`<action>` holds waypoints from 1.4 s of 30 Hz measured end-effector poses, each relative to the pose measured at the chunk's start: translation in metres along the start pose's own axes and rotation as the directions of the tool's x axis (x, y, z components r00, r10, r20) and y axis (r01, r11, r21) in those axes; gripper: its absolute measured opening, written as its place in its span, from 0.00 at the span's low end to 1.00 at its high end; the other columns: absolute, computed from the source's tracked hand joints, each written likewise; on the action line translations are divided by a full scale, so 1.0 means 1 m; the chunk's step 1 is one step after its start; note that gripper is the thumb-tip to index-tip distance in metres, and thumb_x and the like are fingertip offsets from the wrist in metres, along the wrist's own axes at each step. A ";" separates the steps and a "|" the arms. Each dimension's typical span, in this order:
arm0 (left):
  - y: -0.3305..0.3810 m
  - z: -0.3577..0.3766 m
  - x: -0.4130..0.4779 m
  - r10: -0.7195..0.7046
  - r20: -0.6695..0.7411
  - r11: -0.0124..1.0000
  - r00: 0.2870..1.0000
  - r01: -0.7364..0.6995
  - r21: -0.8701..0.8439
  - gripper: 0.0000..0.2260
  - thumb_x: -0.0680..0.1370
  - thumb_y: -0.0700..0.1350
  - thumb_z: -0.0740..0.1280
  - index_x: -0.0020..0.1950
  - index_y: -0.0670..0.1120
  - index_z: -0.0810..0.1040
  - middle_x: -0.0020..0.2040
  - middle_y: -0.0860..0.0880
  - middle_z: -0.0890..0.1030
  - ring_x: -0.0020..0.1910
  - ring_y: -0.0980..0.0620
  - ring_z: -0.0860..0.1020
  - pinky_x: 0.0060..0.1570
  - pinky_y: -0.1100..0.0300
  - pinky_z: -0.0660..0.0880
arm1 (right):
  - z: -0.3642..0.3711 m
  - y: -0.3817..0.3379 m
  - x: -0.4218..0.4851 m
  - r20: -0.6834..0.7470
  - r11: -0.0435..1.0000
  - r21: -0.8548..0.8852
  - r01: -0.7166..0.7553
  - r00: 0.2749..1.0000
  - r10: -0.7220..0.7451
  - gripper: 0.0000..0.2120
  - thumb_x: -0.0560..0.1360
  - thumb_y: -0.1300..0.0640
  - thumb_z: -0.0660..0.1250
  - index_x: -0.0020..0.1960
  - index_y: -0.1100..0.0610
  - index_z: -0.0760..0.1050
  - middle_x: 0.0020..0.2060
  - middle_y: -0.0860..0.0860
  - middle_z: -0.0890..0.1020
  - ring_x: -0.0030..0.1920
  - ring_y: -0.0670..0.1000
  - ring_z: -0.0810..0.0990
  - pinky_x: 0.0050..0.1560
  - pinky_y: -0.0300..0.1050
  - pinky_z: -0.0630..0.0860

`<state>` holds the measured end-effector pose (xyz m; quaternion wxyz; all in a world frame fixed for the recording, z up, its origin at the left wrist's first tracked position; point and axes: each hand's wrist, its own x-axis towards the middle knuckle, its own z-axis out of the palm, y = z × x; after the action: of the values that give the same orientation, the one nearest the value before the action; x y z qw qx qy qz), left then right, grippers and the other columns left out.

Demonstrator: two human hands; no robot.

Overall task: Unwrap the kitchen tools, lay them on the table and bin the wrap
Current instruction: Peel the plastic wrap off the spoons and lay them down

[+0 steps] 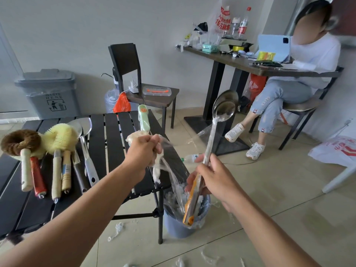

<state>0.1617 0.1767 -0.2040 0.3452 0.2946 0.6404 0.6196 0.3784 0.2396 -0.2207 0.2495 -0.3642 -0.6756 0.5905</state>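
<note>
A black slatted table [113, 135] filled the left of the frame. At upper right a seated person [308, 60] sat by a second, cluttered table. A grey waste bin [50, 93] stood at upper left against the wall. A small blue bin [177, 228] stood on the floor at lower centre, just beside the black table's right leg, with crumpled clear film inside.

The left hand [143, 149], at centre frame over the table's right edge, was clenched in a fist around a wad of wrap [163, 166]. The right hand [213, 178], right of centre, had its fingers curled round the shafts of two steel spoons [225, 106] held together. The spoons tilted, bowls up toward the upper right, and their orange-labelled handle ends pointed down into the blue bin's mouth. The wrap stretched from the left fist down to those lower ends; film also clung to the shafts below the bowls.

On the table's left part lay unwrapped tools, handles toward the camera: a brown brush [19, 140], a yellow brush [59, 137] and steel utensils [84, 128].
</note>
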 end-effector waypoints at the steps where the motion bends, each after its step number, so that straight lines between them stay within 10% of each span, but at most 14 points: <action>1: -0.002 0.005 -0.003 -0.046 0.027 0.999 0.999 0.046 0.005 0.15 0.89 0.49 0.60 0.55 0.42 0.82 0.32 0.50 0.80 0.26 0.58 0.67 0.25 0.64 0.65 | 0.002 0.001 0.001 -0.015 0.999 -0.036 0.029 0.999 -0.030 0.06 0.84 0.57 0.60 0.60 0.48 0.69 0.40 0.56 0.88 0.39 0.59 0.89 0.33 0.46 0.80; 4: -0.004 0.023 -0.016 -0.119 0.155 0.992 0.981 0.109 0.069 0.22 0.83 0.63 0.65 0.56 0.45 0.85 0.43 0.52 0.87 0.29 0.58 0.73 0.34 0.59 0.68 | 0.009 0.001 0.002 -0.115 0.989 -0.096 0.109 0.986 -0.120 0.02 0.85 0.52 0.63 0.57 0.47 0.72 0.35 0.52 0.86 0.31 0.57 0.85 0.31 0.52 0.80; 9: 0.000 0.027 -0.022 -0.081 0.457 0.879 0.886 -0.152 0.451 0.34 0.64 0.78 0.74 0.34 0.44 0.84 0.22 0.58 0.72 0.19 0.60 0.69 0.24 0.72 0.65 | 0.001 -0.006 0.003 -0.323 0.993 -0.031 0.118 0.939 -0.121 0.13 0.78 0.44 0.75 0.52 0.52 0.79 0.35 0.51 0.86 0.33 0.53 0.86 0.33 0.49 0.83; 13: -0.001 0.024 -0.021 -0.123 0.584 0.825 0.802 -0.244 0.509 0.32 0.67 0.64 0.83 0.32 0.40 0.69 0.28 0.49 0.66 0.28 0.52 0.62 0.29 0.66 0.61 | -0.011 -0.005 0.003 -0.239 0.999 -0.015 0.038 0.970 -0.040 0.21 0.72 0.43 0.81 0.58 0.49 0.79 0.40 0.51 0.87 0.38 0.51 0.87 0.40 0.50 0.85; 17: -0.003 0.018 -0.022 -0.101 0.617 0.854 0.780 -0.250 0.457 0.22 0.75 0.56 0.79 0.49 0.36 0.82 0.47 0.38 0.86 0.45 0.48 0.83 0.52 0.53 0.77 | -0.017 -0.005 0.006 -0.089 0.993 0.110 -0.036 0.995 0.046 0.23 0.73 0.54 0.83 0.64 0.48 0.79 0.43 0.51 0.85 0.38 0.50 0.86 0.46 0.49 0.83; 23: -0.007 0.022 -0.026 -0.024 0.469 0.997 0.883 -0.014 0.077 0.12 0.83 0.47 0.71 0.46 0.41 0.75 0.32 0.45 0.78 0.28 0.52 0.76 0.32 0.59 0.72 | -0.023 -0.011 0.003 0.088 0.948 0.285 -0.144 0.988 0.123 0.24 0.77 0.64 0.77 0.69 0.52 0.74 0.46 0.58 0.87 0.46 0.64 0.89 0.41 0.53 0.86; 30: -0.018 0.041 -0.033 0.047 0.139 0.973 0.989 -0.077 0.217 0.24 0.77 0.64 0.74 0.47 0.42 0.79 0.33 0.48 0.79 0.26 0.57 0.73 0.27 0.59 0.70 | -0.009 -0.004 0.000 0.205 0.950 0.250 -0.188 0.969 0.138 0.21 0.82 0.65 0.70 0.70 0.50 0.70 0.46 0.64 0.87 0.48 0.66 0.89 0.41 0.53 0.85; 34: -0.022 0.050 -0.040 0.312 0.100 0.854 0.945 -0.325 0.407 0.13 0.87 0.48 0.60 0.44 0.53 0.78 0.38 0.50 0.83 0.31 0.59 0.78 0.34 0.58 0.77 | -0.003 0.005 0.004 0.000 0.974 0.215 -0.073 0.997 0.075 0.16 0.77 0.64 0.68 0.62 0.52 0.74 0.38 0.58 0.86 0.38 0.62 0.88 0.37 0.50 0.83; 37: -0.023 0.061 -0.055 0.376 0.073 0.829 0.924 -0.370 0.418 0.19 0.88 0.56 0.56 0.39 0.52 0.69 0.31 0.60 0.78 0.29 0.60 0.75 0.28 0.66 0.68 | 0.008 0.009 0.008 -0.181 0.975 0.220 0.010 0.983 0.030 0.11 0.69 0.56 0.66 0.52 0.52 0.76 0.31 0.54 0.79 0.29 0.56 0.79 0.31 0.49 0.76; 42: -0.020 0.066 -0.054 0.351 0.082 0.899 0.933 -0.360 0.249 0.28 0.83 0.63 0.67 0.43 0.37 0.73 0.34 0.40 0.81 0.30 0.44 0.79 0.30 0.49 0.76 | 0.024 0.008 0.007 -0.233 0.994 0.067 0.084 0.970 -0.066 0.19 0.71 0.38 0.68 0.47 0.54 0.78 0.30 0.50 0.80 0.31 0.53 0.78 0.34 0.49 0.73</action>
<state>0.2473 0.1707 -0.2196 0.1959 0.4600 0.6455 0.5775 0.3577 0.2305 -0.2331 0.3621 -0.3946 -0.6324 0.5597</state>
